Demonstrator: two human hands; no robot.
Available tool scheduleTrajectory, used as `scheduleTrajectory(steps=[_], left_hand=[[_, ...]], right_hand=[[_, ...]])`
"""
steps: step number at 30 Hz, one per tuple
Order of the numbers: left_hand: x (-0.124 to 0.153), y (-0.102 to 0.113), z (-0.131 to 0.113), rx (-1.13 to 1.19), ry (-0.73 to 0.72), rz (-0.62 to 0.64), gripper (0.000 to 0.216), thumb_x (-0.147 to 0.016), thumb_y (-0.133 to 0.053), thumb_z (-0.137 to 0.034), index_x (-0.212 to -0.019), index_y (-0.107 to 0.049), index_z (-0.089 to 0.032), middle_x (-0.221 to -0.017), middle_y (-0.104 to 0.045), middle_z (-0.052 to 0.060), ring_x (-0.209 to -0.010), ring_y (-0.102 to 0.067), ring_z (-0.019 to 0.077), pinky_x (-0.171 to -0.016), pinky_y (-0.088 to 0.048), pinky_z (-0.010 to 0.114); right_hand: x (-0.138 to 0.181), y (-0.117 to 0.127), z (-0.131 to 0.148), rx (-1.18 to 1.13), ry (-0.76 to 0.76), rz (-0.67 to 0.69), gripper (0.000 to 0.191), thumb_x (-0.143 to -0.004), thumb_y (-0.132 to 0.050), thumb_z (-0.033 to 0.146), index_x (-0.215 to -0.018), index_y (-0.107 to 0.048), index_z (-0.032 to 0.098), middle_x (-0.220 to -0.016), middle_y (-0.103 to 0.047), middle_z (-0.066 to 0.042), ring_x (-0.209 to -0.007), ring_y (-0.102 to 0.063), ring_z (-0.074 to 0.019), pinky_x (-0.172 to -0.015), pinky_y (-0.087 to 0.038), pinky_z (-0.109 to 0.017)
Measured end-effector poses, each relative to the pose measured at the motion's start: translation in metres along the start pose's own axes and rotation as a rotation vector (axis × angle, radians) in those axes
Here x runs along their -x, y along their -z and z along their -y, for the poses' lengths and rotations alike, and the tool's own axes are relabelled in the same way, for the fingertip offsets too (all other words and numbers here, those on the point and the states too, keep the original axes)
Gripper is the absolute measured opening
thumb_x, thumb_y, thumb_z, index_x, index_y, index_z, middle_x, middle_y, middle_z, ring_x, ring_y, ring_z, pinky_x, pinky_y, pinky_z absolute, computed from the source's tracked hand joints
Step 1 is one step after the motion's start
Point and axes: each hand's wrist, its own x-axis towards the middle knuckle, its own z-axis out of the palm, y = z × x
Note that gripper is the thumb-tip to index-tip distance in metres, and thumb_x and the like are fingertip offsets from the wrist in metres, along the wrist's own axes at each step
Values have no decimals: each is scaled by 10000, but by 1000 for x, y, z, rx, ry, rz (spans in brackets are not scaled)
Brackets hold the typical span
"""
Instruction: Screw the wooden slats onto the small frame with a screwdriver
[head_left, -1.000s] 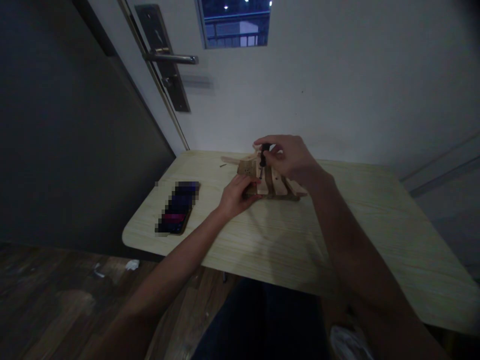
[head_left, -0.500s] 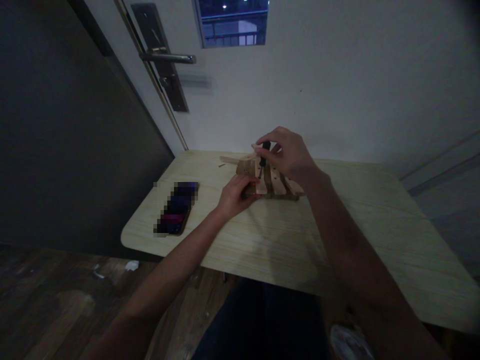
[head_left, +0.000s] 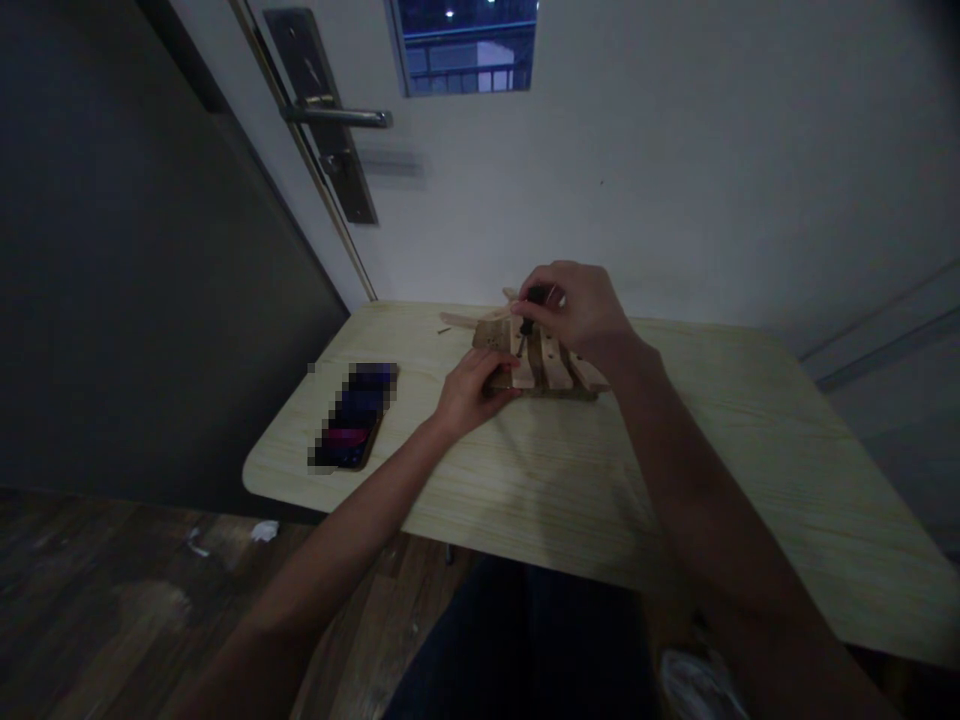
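A small wooden slatted piece point(head_left: 551, 372) lies on the pale wood table point(head_left: 570, 480) near its far edge. My left hand point(head_left: 469, 390) grips the piece's near left corner, fingers curled on it. My right hand point(head_left: 576, 305) is above the piece, its fingertips pinched round the black handle of a small screwdriver point(head_left: 527, 318) that stands nearly upright with its tip on a slat. A loose thin wooden strip point(head_left: 459, 320) lies just left of the piece.
A phone point(head_left: 354, 415) with a lit screen lies on the table's left part. A white door with a metal handle point(head_left: 337, 117) and a small window stands behind the table. Dark wood floor shows at lower left, dark wall at left.
My right hand's fingers have shifted round the screwdriver handle, lifting slightly and then closing over it again. My left hand and the wooden piece have stayed put.
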Motion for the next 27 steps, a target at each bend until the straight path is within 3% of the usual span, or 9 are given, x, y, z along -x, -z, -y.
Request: scheduleTrajectory(steps=[4, 9, 15, 19, 25, 27], left_hand=[[0, -1, 1, -2, 10, 8, 337, -839, -752, -301, -1136, -617, -212, -1009, -686, 59, -983, -624, 219, -858, -518, 363], [0, 0, 1, 7, -2, 5, 334, -847, -740, -310, -1136, -618, -195, -1015, -688, 67, -988, -618, 218, -857, -514, 356], [0, 1, -1, -7, 29, 17, 337, -840, -748, -303, -1136, -624, -200, -1009, -688, 66, -985, -622, 223, -834, -518, 352], [0, 0, 0, 2, 12, -5, 347, -841, -749, -307, -1143, -621, -193, -1013, -686, 72, -980, -625, 218, -830, -523, 351], [2, -2, 1, 24, 7, -4, 323, -851, -735, -289, -1137, -620, -189, -1007, -681, 74, -967, -624, 209, -837, -520, 348], [2, -2, 1, 35, 6, 0, 311, -853, -729, -274, -1129, -617, -184, -996, -678, 72, -950, -623, 204, -829, -515, 342]], right_hand=[[1, -4, -4, -45, -4, 19, 195, -839, -686, 344, -961, -746, 205, -977, -754, -54, -722, -634, -167, -723, -497, -315], [5, 0, 1, -72, -21, 94, 384, -807, -614, 204, -1174, -726, 197, -1039, -765, -62, -715, -654, -171, -730, -497, -324], [4, 4, 10, 31, -40, 65, 164, -794, -697, 318, -927, -729, 227, -802, -719, -8, -690, -605, -170, -683, -436, -303], [4, 2, 9, 116, -38, 52, 183, -856, -658, 399, -858, -699, 221, -777, -697, -18, -694, -587, -176, -664, -410, -306], [8, -1, -1, 89, 32, 78, 396, -839, -647, 308, -1217, -669, 193, -1121, -732, -96, -813, -644, -203, -737, -464, -330], [8, -1, -3, 96, 22, 87, 430, -836, -607, 253, -1259, -644, 183, -1058, -742, -93, -795, -651, -207, -735, -471, -335]])
